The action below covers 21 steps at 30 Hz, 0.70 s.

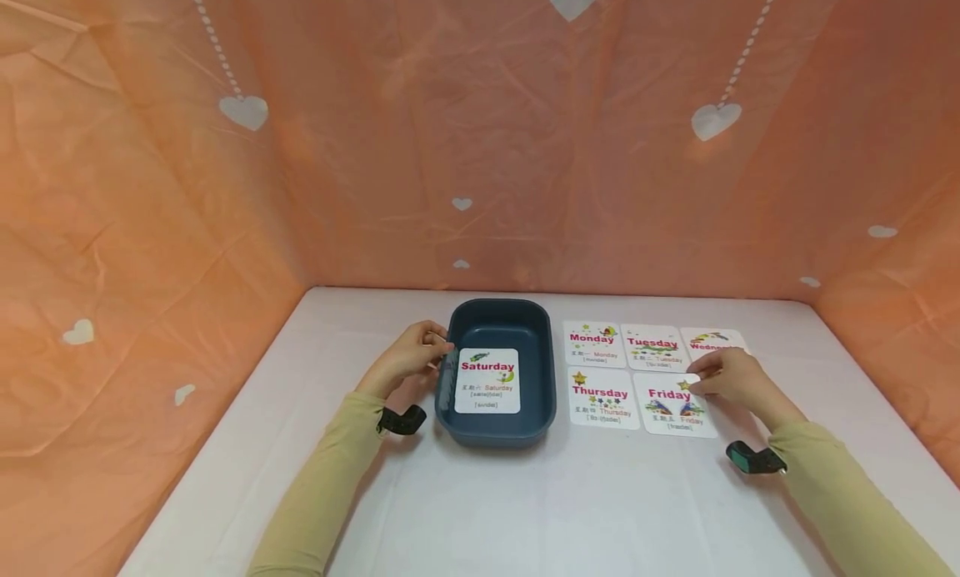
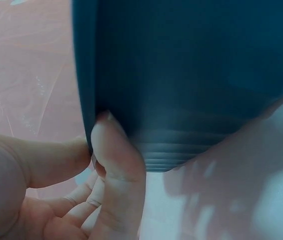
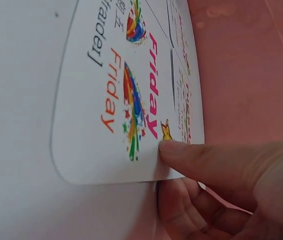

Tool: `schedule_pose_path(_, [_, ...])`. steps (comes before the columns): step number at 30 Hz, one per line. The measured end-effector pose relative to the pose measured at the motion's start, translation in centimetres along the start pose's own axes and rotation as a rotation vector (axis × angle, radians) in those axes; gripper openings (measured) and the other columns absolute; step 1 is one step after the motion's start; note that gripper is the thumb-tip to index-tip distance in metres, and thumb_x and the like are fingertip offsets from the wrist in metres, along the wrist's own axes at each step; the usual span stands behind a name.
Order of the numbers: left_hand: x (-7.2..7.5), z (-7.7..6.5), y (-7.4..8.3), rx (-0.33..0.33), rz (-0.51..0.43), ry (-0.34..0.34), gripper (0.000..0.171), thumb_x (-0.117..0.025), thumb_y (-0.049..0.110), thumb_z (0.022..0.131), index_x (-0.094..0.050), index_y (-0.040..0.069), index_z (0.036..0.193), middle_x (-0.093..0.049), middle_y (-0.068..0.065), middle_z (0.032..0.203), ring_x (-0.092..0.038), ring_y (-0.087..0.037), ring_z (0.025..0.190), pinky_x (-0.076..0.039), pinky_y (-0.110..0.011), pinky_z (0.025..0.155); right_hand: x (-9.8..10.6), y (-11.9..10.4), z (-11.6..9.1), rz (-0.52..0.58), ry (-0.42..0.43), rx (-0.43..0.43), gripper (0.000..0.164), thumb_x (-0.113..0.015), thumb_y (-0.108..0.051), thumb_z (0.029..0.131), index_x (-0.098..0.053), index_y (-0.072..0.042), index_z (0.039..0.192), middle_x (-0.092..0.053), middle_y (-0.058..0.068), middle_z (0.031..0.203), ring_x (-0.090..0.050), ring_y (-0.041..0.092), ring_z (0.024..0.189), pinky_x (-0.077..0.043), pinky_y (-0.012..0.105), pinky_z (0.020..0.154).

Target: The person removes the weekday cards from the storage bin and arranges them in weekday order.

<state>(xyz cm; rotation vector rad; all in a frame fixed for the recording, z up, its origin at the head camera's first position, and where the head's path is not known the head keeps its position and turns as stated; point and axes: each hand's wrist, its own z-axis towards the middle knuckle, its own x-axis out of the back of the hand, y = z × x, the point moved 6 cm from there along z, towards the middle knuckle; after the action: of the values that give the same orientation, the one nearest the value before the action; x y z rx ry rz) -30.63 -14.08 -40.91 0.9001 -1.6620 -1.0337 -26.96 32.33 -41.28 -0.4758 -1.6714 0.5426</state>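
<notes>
My left hand [image 1: 408, 356] pinches the left rim of a dark blue plastic bin [image 1: 495, 431]. In the left wrist view, thumb and forefinger meet on that bin's rim [image 2: 84, 100]. A white card reading Saturday [image 1: 487, 402] lies face up inside the bin. To the right, my right hand [image 1: 731, 383] pinches the upper right edge of the Friday card [image 1: 675, 423]. The right wrist view has the thumb on this card's printed face [image 3: 91, 155] and fingers behind its edge. The Wednesday card [image 1: 708, 337] is partly covered by this hand.
Monday [image 1: 594, 356], Tuesday [image 1: 651, 356] and Thursday [image 1: 603, 414] cards lie in rows right of the bin on a white-covered table [image 1: 525, 510]. Orange cloth [image 1: 487, 143] with white hearts hangs behind and at both sides.
</notes>
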Motion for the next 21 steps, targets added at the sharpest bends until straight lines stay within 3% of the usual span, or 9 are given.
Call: schedule_pose_path(21, [-0.1, 0.06, 0.07, -0.005, -0.007, 0.003, 0.028, -0.058, 0.008, 0.095, -0.047, -0.006, 0.116, -0.06, -0.012, 0.088, -0.056, -0.018, 0.066, -0.049, -0.031, 0.058, 0.06, -0.46, -0.48, -0.024, 0.05, 0.01, 0.028, -0.079, -0.005, 0.073, -0.068, 0.008, 0.095, -0.063, 0.006, 0.079, -0.053, 0.02, 0.075, -0.042, 0.031, 0.065])
